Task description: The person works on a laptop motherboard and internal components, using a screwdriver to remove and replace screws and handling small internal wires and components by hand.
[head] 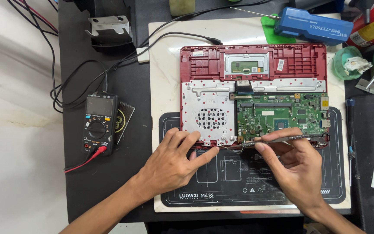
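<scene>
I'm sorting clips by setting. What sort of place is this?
Probably an electronics repair bench. An opened red laptop with its green circuit board bare lies on a black work mat, a multimeter sits beside it, and the right hand holds a slim metal tool.

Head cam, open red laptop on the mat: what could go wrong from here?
1. The right hand holds a thin metal tool with its tip beside the green board; a slip could scratch it.
2. Thin wires lie at the laptop's near edge under the tool tip; the left hand pressing there could pinch them.
3. The multimeter leads trail across the bench and might snag a forearm.
</scene>
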